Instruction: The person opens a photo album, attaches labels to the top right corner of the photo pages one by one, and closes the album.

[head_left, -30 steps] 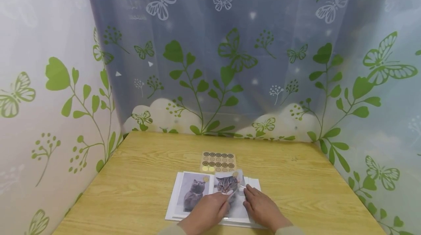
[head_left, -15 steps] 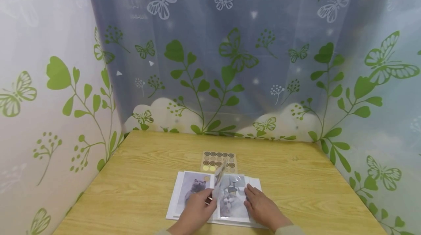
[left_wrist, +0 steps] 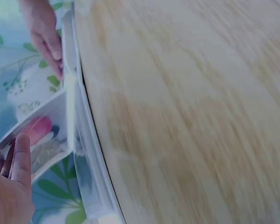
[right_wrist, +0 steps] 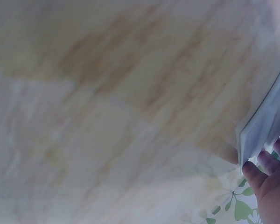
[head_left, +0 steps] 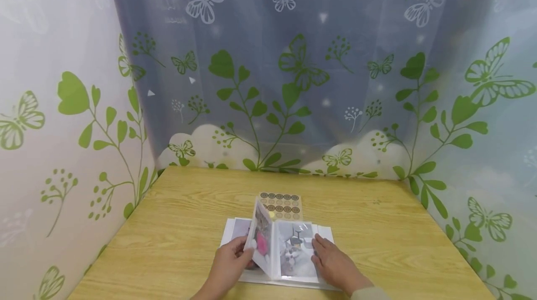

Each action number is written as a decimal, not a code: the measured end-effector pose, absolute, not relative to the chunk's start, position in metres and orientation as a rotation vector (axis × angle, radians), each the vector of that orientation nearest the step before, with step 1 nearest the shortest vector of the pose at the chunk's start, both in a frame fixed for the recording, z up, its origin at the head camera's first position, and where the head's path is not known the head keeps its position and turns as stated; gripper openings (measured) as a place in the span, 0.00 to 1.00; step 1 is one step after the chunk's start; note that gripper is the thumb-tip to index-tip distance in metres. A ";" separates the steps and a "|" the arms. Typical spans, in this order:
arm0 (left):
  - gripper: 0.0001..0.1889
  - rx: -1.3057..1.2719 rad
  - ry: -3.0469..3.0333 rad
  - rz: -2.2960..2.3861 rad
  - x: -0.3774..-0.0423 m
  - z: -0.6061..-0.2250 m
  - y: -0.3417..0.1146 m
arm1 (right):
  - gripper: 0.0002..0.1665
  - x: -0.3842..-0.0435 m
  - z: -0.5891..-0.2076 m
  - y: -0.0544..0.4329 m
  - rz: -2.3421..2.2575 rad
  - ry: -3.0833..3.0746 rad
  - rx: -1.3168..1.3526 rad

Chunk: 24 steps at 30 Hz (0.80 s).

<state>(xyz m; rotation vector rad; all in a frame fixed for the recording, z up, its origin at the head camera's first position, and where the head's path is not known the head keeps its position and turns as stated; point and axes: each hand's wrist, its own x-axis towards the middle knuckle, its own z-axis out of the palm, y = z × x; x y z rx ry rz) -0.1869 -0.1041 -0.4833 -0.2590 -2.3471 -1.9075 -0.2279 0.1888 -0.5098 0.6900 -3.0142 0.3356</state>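
An album point(head_left: 274, 262) lies open on the counter, and one page point(head_left: 261, 230) of it stands up from the middle, leaning toward the left. On its picture I see something pink. To the right of this page, a cat photo point(head_left: 291, 258) lies flat in its sleeve.

The left hand point(head_left: 229, 260) is at the outer edge of the raised page and pinches it between thumb and fingers. The right hand point(head_left: 334, 261) is not gripping, as far as I can see; its fingers are rather straight and rest at the right border of the album. So the album is between the two hands, the raised page at the left one and the cat photo just beside the right one.

The step seems to be turning this page. To do it well, I think, the left hand should lead the edge in a low arc and not pull at the binding, while the right one keeps the album steady.

Behind the album, a sticker sheet point(head_left: 285, 202) lies on the counter point(head_left: 176, 225); the raised page partly covers it from my view. Farther back hangs a curtain point(head_left: 251, 80) with butterflies and leaves.
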 end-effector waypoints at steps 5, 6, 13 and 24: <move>0.21 -0.188 -2.337 -1.986 -0.185 -0.480 -0.118 | 0.28 -0.227 -0.510 0.189 0.336 -3.004 0.695; 0.22 -0.181 -2.335 -1.998 -0.185 -0.481 -0.120 | 0.28 -0.226 -0.510 0.189 0.337 -3.001 0.696; 0.25 -0.135 -2.400 -1.944 -0.184 -0.489 -0.136 | 0.28 -0.228 -0.509 0.187 0.370 -3.024 0.661; 0.27 -0.062 -2.500 -1.810 -0.185 -0.501 -0.149 | 0.28 -0.226 -0.507 0.187 0.371 -3.040 0.656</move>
